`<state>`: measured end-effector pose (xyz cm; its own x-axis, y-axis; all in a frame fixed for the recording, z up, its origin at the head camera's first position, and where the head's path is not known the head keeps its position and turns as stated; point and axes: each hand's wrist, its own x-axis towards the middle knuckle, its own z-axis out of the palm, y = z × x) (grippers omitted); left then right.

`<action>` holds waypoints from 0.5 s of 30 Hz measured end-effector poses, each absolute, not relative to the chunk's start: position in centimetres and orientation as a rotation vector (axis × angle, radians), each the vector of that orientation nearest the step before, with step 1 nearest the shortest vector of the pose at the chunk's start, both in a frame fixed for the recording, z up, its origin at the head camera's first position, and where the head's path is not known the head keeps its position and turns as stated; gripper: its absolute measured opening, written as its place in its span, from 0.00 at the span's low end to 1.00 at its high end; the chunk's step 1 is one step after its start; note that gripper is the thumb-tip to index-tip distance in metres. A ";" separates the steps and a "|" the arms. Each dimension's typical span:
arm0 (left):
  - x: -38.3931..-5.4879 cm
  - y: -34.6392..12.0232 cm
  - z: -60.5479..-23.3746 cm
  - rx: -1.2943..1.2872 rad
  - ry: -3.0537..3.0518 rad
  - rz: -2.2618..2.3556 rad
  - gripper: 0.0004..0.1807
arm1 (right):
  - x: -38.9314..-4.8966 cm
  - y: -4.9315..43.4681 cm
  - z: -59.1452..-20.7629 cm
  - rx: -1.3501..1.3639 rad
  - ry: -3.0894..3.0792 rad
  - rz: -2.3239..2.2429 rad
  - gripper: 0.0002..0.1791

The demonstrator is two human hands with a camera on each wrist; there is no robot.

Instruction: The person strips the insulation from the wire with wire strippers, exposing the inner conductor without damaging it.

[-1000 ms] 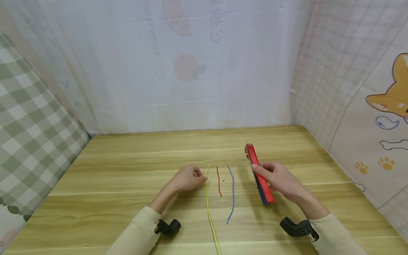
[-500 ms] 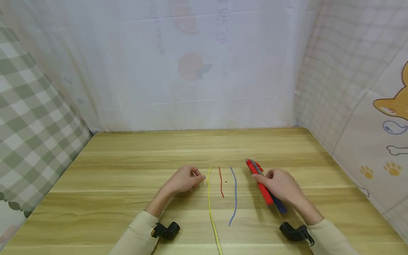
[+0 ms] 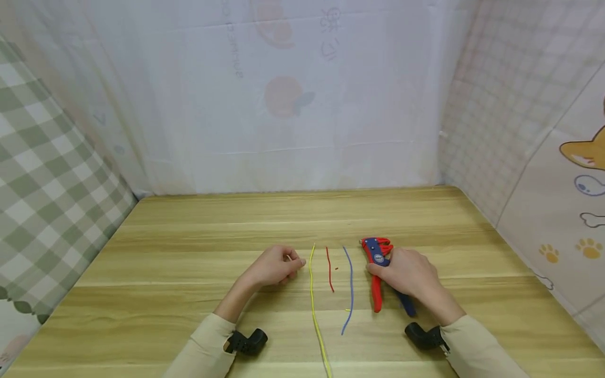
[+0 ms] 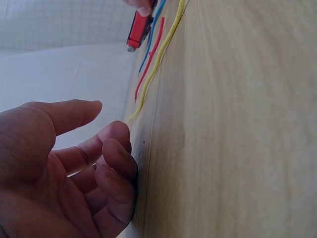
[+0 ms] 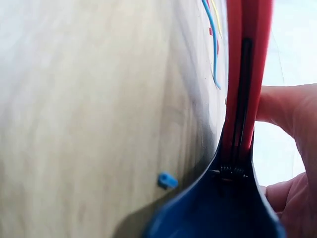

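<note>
My right hand [image 3: 410,272] holds a red and blue wire stripper [image 3: 376,295] low over the right side of the table, its broad face turned up and its head pointing away. Seen from the right wrist, the two handles [image 5: 245,99] spread apart. Loosely curled and holding nothing, my left hand [image 3: 273,266] rests on the table; in the left wrist view its thumb and fingers [image 4: 119,158] are apart. Just right of those fingertips lies a long yellow wire [image 3: 312,304]. Between it and the wire stripper lie a short red wire [image 3: 329,270] and a blue wire [image 3: 352,283].
Small offcuts lie on the wood table [image 3: 189,299]: a red bit [image 3: 336,268], a yellow bit [image 3: 347,310] by the blue wire, and a blue bit [image 5: 167,180] under the wire stripper. A pale curtain [image 3: 293,157] stands behind the table, with patterned cloth on both sides.
The wire stripper has been lowered and turned from edge-on to broad side up in my right hand. My left fingertips have drawn slightly left, off the yellow wire.
</note>
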<state>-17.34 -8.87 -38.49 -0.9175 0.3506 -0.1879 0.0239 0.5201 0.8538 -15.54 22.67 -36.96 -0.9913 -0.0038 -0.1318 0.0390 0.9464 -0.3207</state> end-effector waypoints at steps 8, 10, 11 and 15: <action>-17.4 -8.9 -38.5 0.314 2.436 1.365 0.13 | -15.9 22.2 -37.0 0.027 2.980 -0.449 0.31; -17.4 -8.9 -38.5 0.324 2.436 1.368 0.12 | -15.9 22.1 -37.1 0.024 2.982 -0.441 0.30; -17.4 -8.9 -38.5 0.329 2.437 1.369 0.12 | -16.0 22.1 -37.1 0.021 2.984 -0.441 0.30; -17.3 -8.9 -38.5 0.340 2.435 1.368 0.12 | -16.0 21.8 -37.2 0.015 2.982 -0.438 0.30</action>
